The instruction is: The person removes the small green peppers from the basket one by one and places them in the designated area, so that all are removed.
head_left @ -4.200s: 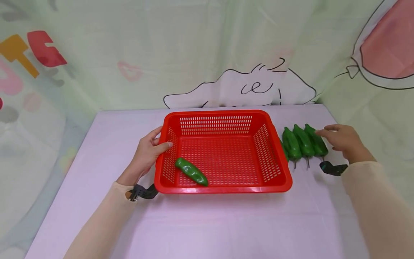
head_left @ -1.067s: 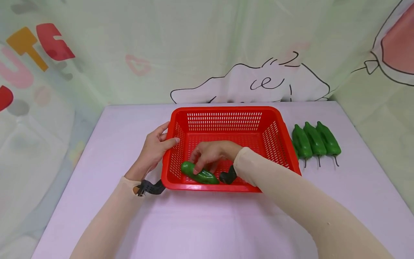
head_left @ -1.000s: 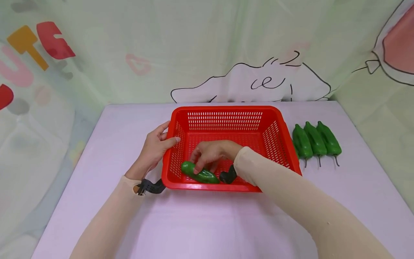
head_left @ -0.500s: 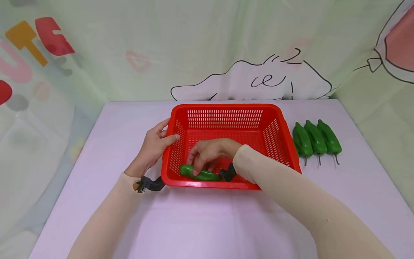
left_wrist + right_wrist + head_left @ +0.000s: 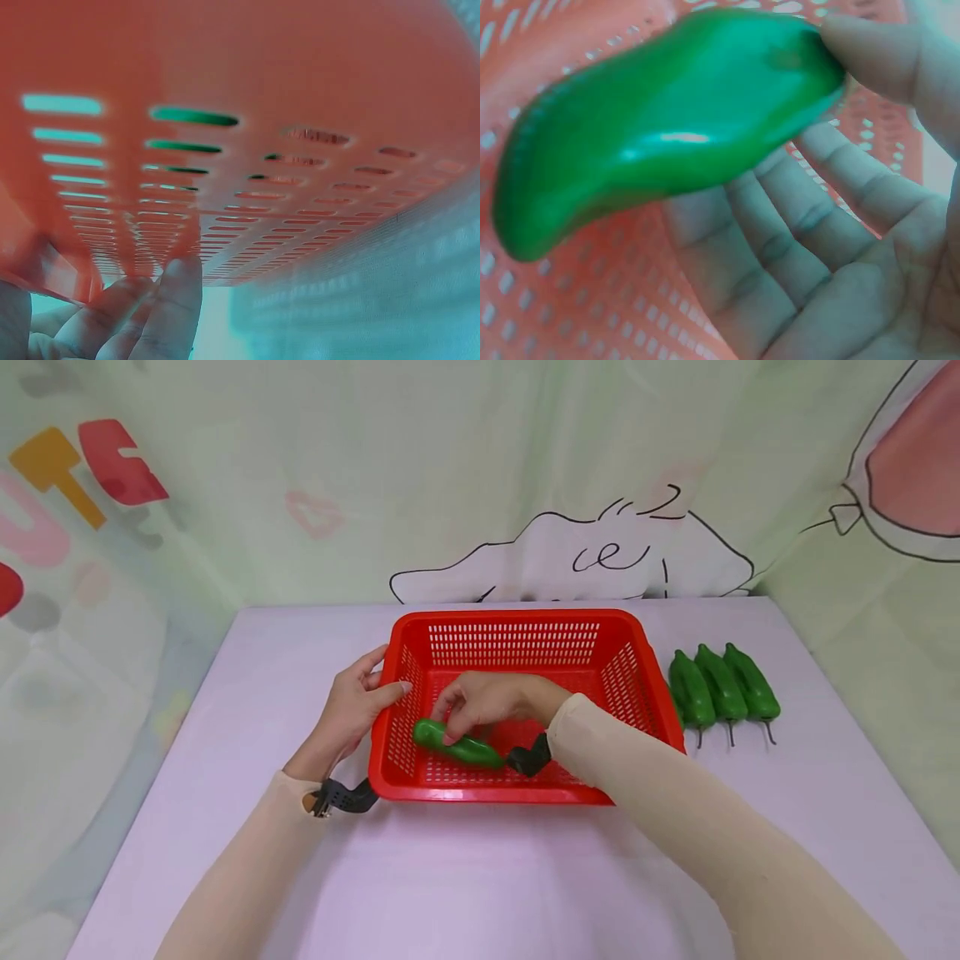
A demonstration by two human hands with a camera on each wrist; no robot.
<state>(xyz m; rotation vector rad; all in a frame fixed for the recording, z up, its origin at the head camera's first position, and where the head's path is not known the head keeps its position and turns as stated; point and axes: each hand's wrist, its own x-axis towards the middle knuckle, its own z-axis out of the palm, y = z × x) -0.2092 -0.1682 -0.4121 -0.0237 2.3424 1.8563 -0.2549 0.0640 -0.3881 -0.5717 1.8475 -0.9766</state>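
Observation:
My right hand is inside the red plastic basket, pinching a glossy green pepper between thumb and fingers. In the right wrist view the pepper slants across, its upper right end under the thumb and the fingers beneath it. At the basket's left side, my left hand grips the rim, thumb over the edge and fingers outside. From the left wrist, the fingertips touch the slotted outer wall, and green shows through some slots.
Right of the basket, several green peppers lie side by side with stems toward me; one is partly hidden by the rim. The table has a pale cloth. A printed curtain hangs behind it.
My right hand has moved from the row of peppers at the right into the basket and taken hold of the pepper there, which is now slightly raised. The left hand stays on the rim.

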